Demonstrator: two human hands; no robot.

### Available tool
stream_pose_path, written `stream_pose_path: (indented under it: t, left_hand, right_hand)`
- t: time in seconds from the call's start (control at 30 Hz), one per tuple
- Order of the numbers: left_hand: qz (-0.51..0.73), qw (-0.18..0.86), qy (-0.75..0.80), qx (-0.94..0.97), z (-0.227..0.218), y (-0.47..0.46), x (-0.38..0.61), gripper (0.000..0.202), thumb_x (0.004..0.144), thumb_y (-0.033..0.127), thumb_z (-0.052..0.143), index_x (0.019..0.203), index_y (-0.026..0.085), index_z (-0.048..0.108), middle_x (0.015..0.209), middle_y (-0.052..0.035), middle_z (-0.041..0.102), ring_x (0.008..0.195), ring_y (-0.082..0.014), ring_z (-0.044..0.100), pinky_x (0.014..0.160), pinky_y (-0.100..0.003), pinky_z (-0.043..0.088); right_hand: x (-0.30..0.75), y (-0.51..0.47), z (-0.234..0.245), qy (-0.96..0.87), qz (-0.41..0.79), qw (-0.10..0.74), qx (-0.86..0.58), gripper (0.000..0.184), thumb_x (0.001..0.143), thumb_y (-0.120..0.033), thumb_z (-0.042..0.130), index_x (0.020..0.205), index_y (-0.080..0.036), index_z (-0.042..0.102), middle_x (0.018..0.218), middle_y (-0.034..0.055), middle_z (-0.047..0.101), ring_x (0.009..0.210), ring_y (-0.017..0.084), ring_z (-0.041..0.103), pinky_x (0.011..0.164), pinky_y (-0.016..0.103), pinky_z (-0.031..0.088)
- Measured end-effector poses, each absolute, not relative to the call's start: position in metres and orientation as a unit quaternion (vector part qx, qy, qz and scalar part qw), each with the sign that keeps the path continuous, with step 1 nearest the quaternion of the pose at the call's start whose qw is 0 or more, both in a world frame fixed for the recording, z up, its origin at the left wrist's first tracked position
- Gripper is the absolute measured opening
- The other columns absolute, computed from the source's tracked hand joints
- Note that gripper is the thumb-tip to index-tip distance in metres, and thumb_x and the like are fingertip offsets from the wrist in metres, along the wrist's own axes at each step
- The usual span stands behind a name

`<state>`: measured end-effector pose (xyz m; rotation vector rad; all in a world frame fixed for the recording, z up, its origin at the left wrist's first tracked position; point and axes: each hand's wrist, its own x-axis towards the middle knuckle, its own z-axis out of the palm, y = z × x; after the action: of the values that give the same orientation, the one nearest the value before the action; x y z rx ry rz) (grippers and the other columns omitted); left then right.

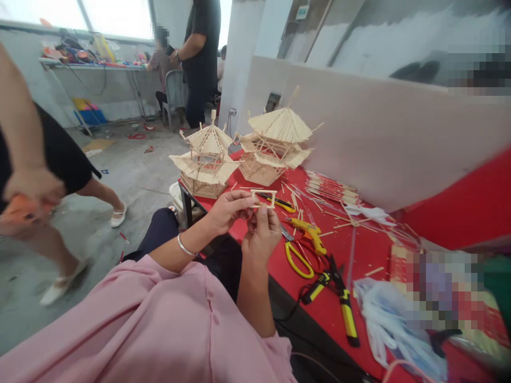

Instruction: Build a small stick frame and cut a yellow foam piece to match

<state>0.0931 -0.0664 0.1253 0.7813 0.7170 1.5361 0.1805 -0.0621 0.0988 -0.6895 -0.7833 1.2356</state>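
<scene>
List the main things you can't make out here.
In the head view:
Small wooden frame: left end partly hidden by the left hand.
Passer-by: upper body cut off by the left edge.
Orange thing: blurred, partly covered by the passer-by's hand.
Wall box: markings too small.

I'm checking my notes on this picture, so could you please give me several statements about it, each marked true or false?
1. The left hand and the right hand both hold a small stick frame. True.
2. The glue gun is blue. False: the glue gun is yellow.
3. Two pagoda-like stick models stand on the red table. True.
4. The scissors are in the right hand. False: the scissors lie on the red table.
5. A bracelet circles the left wrist. True.
</scene>
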Motion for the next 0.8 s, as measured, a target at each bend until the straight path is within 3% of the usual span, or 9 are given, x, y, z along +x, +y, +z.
stream_pose_path:
  t: [0.67,0.8]
  left_hand:
    - [0.65,0.605,0.308,0.342,0.1216,-0.0657,0.0904,0.042,0.06,0.044,0.087,0.081,0.011,0.07,0.064,0.0004,0.063,0.054,-0.0067,0.056,0.049,-0.019,0.039]
    - [0.644,0.611,0.307,0.343,0.118,-0.0641,0.0909,0.041,0.06,0.044,0.086,0.081,0.013,0.07,0.063,0.0002,0.064,0.055,-0.0073,0.057,0.05,-0.018,0.039]
  right_hand:
    - [0.1802,-0.0603,0.0954,-0.343,0.54,0.705,-0.305,0.035,0.069,-0.047,0.079,0.073,-0.018,0.06,0.054,-0.0086,0.05,0.047,0.005,0.038,0.046,0.019,0.028]
    - [0.1809,-0.0609,0.0969,-0.355,0.537,0.701,-0.306,0.036,0.07,-0.048,0.078,0.072,-0.018,0.058,0.057,-0.0068,0.055,0.048,0.005,0.043,0.047,0.02,0.034]
